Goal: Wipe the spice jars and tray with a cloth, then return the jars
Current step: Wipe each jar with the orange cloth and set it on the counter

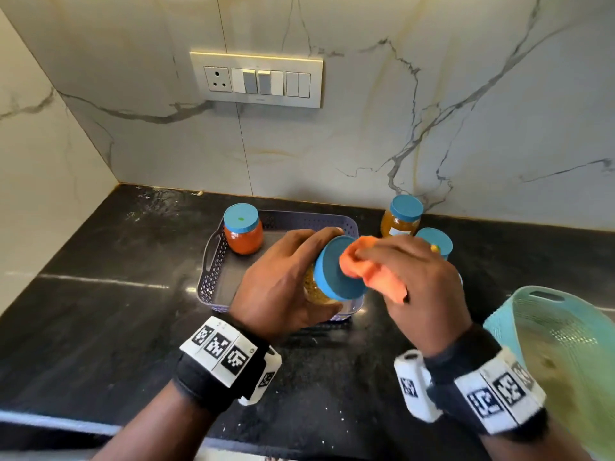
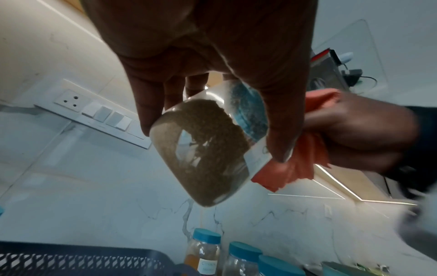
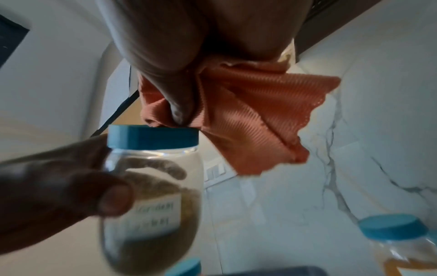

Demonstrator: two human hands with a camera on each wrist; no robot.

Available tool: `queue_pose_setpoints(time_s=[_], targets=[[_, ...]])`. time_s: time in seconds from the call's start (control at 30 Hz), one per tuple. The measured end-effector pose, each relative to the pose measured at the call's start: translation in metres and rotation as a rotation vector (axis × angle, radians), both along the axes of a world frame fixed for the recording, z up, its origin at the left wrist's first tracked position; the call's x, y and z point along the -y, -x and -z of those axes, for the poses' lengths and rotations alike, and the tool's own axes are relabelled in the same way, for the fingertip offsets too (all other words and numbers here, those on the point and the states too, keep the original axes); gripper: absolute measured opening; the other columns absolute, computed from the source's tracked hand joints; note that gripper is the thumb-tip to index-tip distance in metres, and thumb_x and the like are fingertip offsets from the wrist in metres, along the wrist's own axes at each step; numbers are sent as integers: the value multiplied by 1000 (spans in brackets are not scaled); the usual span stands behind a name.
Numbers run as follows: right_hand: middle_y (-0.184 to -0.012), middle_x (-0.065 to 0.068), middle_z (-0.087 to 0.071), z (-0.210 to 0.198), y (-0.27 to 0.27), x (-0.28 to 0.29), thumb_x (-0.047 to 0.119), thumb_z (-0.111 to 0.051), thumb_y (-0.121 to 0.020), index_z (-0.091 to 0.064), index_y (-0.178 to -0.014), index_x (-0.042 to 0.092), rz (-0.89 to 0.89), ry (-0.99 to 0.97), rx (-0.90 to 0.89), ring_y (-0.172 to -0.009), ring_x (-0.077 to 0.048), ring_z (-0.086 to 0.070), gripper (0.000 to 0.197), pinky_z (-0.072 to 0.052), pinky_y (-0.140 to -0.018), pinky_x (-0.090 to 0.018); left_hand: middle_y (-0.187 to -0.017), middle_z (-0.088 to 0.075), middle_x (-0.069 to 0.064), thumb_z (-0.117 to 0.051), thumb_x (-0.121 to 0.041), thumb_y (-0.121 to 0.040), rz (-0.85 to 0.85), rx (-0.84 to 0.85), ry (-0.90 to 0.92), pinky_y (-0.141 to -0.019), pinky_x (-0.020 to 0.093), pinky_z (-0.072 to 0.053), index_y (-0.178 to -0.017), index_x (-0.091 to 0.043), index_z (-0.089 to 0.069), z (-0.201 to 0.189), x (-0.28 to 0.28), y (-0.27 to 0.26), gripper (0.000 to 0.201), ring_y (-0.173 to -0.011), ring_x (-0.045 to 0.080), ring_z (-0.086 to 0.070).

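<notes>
My left hand (image 1: 293, 281) grips a clear spice jar (image 2: 208, 149) of brown-green spice, tilted above the tray, its blue lid (image 1: 336, 271) facing me. My right hand (image 1: 409, 277) holds a bunched orange cloth (image 1: 372, 267) and presses it on the lid's top; the right wrist view shows the cloth (image 3: 238, 115) touching the lid (image 3: 153, 137). The purple perforated tray (image 1: 213, 271) sits on the black counter with a red-spice jar (image 1: 242, 232) standing in its far left corner. Two more blue-lidded jars, a yellow-spice one (image 1: 401, 219) and another (image 1: 436, 241) partly hidden by my right hand, stand on the counter right of the tray.
A teal plastic basket (image 1: 545, 331) leans at the right edge of the counter. A switch panel (image 1: 256, 79) is on the marble wall behind. The counter (image 1: 109, 314) meets a side wall at left.
</notes>
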State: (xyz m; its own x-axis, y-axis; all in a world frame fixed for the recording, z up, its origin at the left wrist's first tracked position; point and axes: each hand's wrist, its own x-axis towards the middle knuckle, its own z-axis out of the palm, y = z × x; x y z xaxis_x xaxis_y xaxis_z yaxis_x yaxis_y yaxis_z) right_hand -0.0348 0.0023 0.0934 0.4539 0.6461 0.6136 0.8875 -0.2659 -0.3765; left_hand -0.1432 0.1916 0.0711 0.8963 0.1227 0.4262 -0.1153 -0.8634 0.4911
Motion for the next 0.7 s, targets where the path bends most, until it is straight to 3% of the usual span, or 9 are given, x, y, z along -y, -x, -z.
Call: queue_pose_setpoints(time_s=[0.1,0.2,0.27,0.4,0.47,0.53,0.7], targets=[[-109,-1,-71,-12,4,-24,5,-78,-75,-75,-109,14,-28,-76,-7,-100,-20,-66,35,-56,-84,-37,-139,-53,-5,-76,-59,-66,4,2,29,-94,35,-54,-150,-30,-34,-3,6,-7,98,-125,13,-54],[-115,4,-69,-8,23,-15,-3,-79,-71,-74,-112,17,-177,45,10,-105,-17,-64,46,-53,-87,-35,-138,-55,-4,-78,-56,-69,20,64,71,-98,29,-48,-147,-18,-42,-3,-4,-7,95,-126,15,-53],[-114,5,-67,-4,22,3,-4,-81,-70,-74,-110,18,-232,114,10,-106,-15,-63,47,-52,-87,-34,-138,-57,-5,-85,-51,-66,2,59,111,-101,31,-48,-145,-17,-44,-3,-9,-3,96,-127,13,-53],[-109,2,-68,3,-4,7,1,-80,-75,-75,-104,14,-120,-6,-88,-104,-14,-64,32,-53,-89,-29,-129,-63,-18,-93,-42,-60,-64,63,476,-99,29,-51,-138,-23,-47,1,-2,-2,93,-121,2,-60],[-108,-1,-70,4,-6,-3,6,-78,-78,-74,-105,11,-61,-129,-164,-104,-17,-66,27,-55,-87,-32,-128,-64,-11,-91,-39,-60,-51,71,695,-101,35,-52,-138,-17,-44,1,2,-6,94,-121,10,-62],[-109,-3,-69,5,1,-8,9,-76,-81,-73,-105,9,-74,-201,-191,-105,-17,-65,25,-56,-88,-32,-130,-63,-1,-87,-35,-63,-30,93,838,-101,34,-51,-138,-10,-41,0,3,-7,92,-122,16,-62],[-112,-2,-66,10,14,-6,11,-77,-80,-75,-105,12,-135,-146,-108,-109,-8,-60,25,-49,-93,-19,-127,-64,2,-82,-29,-70,21,74,970,-94,25,-52,-139,-5,-41,-6,-3,-5,85,-118,16,-64]])
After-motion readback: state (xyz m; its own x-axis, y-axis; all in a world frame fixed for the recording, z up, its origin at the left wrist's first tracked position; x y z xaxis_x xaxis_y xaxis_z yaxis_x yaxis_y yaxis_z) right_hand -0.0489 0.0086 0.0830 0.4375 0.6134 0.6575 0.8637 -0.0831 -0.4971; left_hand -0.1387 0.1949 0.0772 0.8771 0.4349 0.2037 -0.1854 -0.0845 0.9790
